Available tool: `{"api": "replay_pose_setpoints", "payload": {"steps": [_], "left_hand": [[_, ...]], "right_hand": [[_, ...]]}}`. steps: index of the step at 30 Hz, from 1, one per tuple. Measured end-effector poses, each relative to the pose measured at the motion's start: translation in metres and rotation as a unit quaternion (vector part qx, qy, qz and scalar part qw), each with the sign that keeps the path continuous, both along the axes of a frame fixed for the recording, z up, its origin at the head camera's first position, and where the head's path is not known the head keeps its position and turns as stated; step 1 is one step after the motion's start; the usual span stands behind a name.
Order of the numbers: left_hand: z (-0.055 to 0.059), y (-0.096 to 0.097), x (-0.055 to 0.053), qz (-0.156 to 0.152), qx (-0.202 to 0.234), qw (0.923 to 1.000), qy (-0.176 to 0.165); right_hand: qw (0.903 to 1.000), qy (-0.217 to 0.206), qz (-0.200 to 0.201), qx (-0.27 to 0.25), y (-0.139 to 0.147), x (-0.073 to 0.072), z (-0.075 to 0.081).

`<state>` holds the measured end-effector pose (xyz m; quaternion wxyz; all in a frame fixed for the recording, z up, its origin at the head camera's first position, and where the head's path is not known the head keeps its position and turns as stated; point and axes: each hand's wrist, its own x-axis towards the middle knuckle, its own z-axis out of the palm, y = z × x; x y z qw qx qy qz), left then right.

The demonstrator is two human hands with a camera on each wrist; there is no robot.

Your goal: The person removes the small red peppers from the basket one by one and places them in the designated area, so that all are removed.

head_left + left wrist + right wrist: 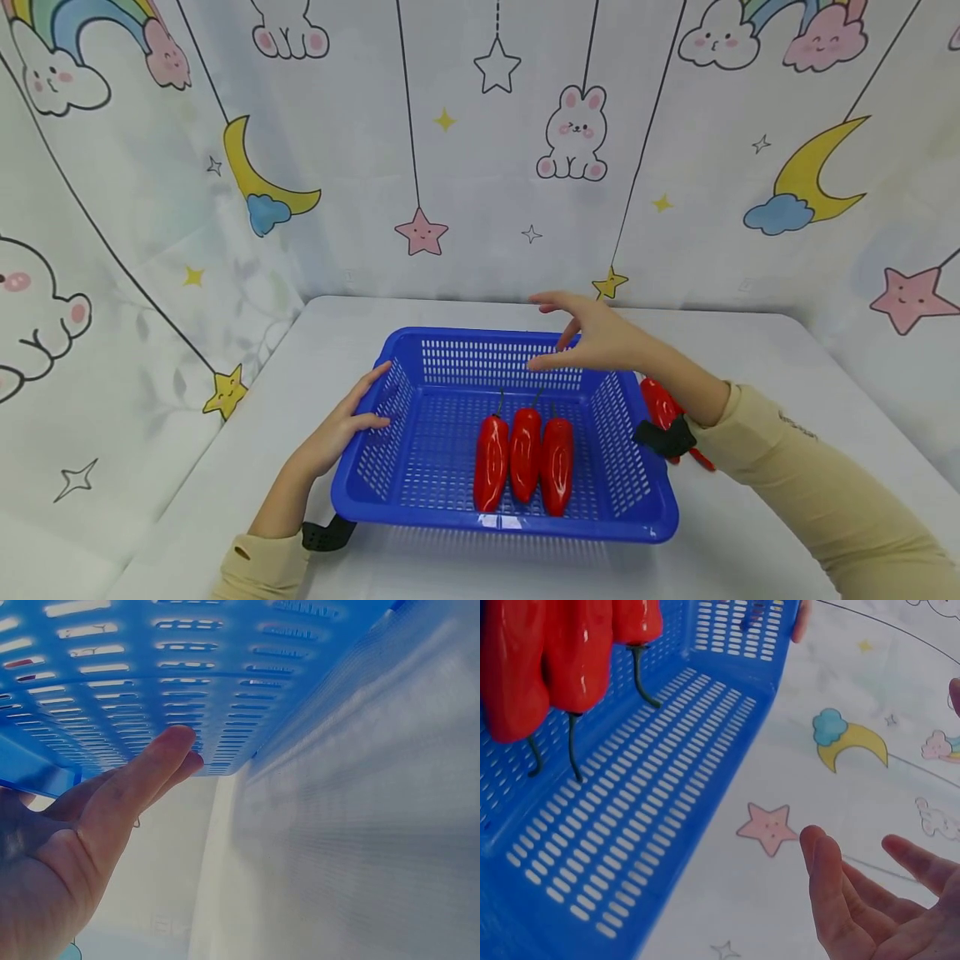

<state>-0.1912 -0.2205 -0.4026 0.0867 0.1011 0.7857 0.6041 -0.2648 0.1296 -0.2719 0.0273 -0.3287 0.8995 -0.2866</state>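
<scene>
Three red chili peppers (526,454) with dark green stems lie side by side in a blue plastic basket (502,533) with slotted walls. My left hand (337,433) holds the basket's left side, its thumb over the rim; in the left wrist view its fingers (142,780) lie along the slotted outer wall. Above the basket's far right part is my right hand (592,333), fingers spread and nothing between them. The right wrist view shows this hand (885,915) apart from the basket wall (645,810), with the peppers (577,660) at upper left.
More red peppers (660,408) lie on the white table (757,350) to the right of the basket, partly hidden by my right forearm. Behind the table hangs a white cloth (480,167) printed with moons, stars and rabbits.
</scene>
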Motion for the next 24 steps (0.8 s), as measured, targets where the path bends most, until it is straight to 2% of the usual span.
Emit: {"api": "replay_pose_setpoints", "payload": {"steps": [10,24], "left_hand": [[0.0,0.001,0.0,-0.001,0.0,1.0,0.0],[-0.002,-0.001,-0.002,0.0,-0.001,1.0,-0.001]], "right_hand": [[0.9997,-0.006,0.022,0.007,-0.019,0.003,-0.004],[0.9986,-0.024,0.047,0.0,-0.04,0.002,-0.021]]}}
